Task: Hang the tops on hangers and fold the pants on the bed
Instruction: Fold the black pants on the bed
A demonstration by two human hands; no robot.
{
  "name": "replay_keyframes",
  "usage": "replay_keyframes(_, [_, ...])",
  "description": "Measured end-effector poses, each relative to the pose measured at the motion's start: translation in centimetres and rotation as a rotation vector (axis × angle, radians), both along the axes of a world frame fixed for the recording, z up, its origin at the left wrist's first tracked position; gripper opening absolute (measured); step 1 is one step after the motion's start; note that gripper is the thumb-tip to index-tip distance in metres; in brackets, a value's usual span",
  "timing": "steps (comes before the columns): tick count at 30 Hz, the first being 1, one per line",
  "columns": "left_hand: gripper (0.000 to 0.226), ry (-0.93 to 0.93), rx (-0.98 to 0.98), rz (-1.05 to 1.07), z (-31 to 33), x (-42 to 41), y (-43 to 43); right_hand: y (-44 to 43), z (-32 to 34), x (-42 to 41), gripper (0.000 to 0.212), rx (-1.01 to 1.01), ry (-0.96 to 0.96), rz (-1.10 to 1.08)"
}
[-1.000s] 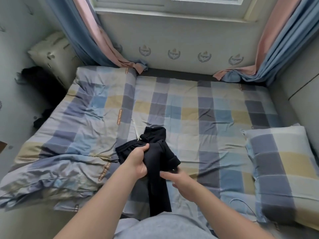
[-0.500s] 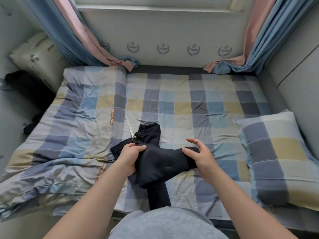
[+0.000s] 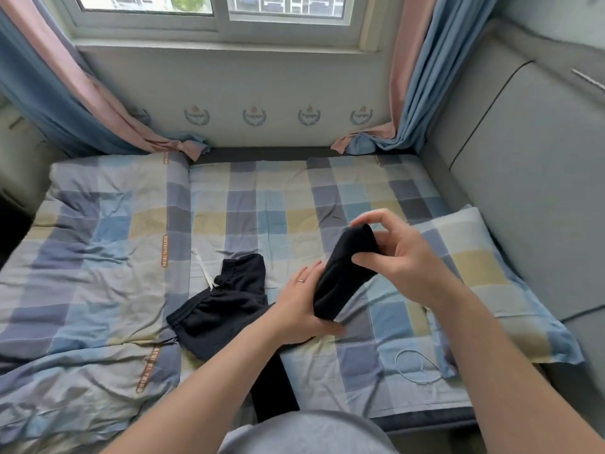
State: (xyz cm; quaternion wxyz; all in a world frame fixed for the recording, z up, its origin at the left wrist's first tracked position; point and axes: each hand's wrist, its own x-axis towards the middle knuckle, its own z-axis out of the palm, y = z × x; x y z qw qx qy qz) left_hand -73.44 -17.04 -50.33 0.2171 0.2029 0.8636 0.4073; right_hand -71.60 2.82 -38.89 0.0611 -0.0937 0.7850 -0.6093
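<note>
Black pants (image 3: 226,309) lie crumpled on the checked bed (image 3: 268,204), waistband towards the left with a white drawstring beside it. One leg is lifted up and to the right. My right hand (image 3: 402,257) pinches the cuff end of that leg between thumb and fingers, above the bed. My left hand (image 3: 301,306) holds the same leg lower down, thumb under the cloth and fingers along its side. The other leg hangs over the bed's near edge in front of me.
A checked pillow (image 3: 484,273) lies at the right, a rumpled checked duvet (image 3: 85,290) at the left. A thin white cord (image 3: 415,365) lies near the pillow. Curtains (image 3: 415,80) hang by the window; a grey padded headboard (image 3: 530,178) stands at the right.
My right hand has pulled the pant leg up and to the right. My left hand has slid from the waistband area to the leg. The camera has tilted up.
</note>
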Motion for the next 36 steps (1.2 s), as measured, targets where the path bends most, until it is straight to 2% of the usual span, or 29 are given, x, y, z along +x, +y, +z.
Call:
replay_keyframes(2, [0.079, -0.028, 0.084, 0.035, 0.5, 0.2, 0.9, 0.7, 1.5, -0.7, 0.036, -0.043, 0.072, -0.030])
replay_keyframes(5, [0.034, 0.045, 0.069, 0.122, 1.2, 0.1, 1.3, 1.5, 2.2, -2.3, 0.033, -0.042, 0.176, -0.217])
replay_keyframes(10, [0.020, -0.037, 0.309, 0.338, 4.6, -1.2, 0.6, 1.7, -0.3, -2.7, 0.035, 0.105, 0.140, -0.452])
replay_keyframes(12, [0.022, -0.096, 0.433, 0.412, 6.2, -1.7, 0.1, 0.6, -2.0, -1.1, 0.036, 0.070, 0.121, -0.478])
replay_keyframes(15, [0.024, -0.289, 0.628, 0.568, 8.5, -2.5, -0.5, -2.2, -5.2, 1.7, 0.046, -0.072, 0.071, -0.448])
replay_keyframes(17, [0.015, -0.443, 0.724, 0.674, 9.7, -2.9, -0.6, -4.3, -7.6, 3.1, 0.057, -0.144, -0.049, -0.340])
replay_keyframes(19, [0.015, -0.507, 0.770, 0.732, 10.7, -3.1, -0.4, -6.3, -9.7, 3.8, 0.062, -0.177, -0.222, -0.206])
replay_keyframes(21, [0.015, -0.511, 0.802, 0.764, 11.6, -3.0, 0.1, -7.8, -10.9, 4.0, 0.047, -0.141, -0.369, -0.139])
replay_keyframes(24, [0.022, -0.622, 0.877, 0.774, 12.7, -3.1, 0.5, -8.8, -12.2, 3.7, 0.018, 0.003, -0.385, -0.181])
replay_keyframes(27, [0.029, -0.720, 0.961, 0.823, 13.4, -3.7, -0.2, -8.2, -12.5, 3.3, 0.016, 0.013, -0.350, -0.274])
replay_keyframes(30, [0.037, -0.706, 1.060, 0.801, 13.1, -4.0, -1.4, -7.0, -11.6, 3.1, 0.016, 0.012, -0.338, -0.287])
replay_keyframes(32, [0.036, -0.649, 1.003, 0.709, 12.0, -3.8, -2.3, -6.4, -10.7, 2.8, 0.012, -0.043, -0.310, -0.327])
replay_keyframes(36, [0.037, -0.549, 0.746, 0.553, 8.5, -2.5, -3.5, -6.0, -7.7, 1.9, 0.006, -0.204, -0.204, -0.401])
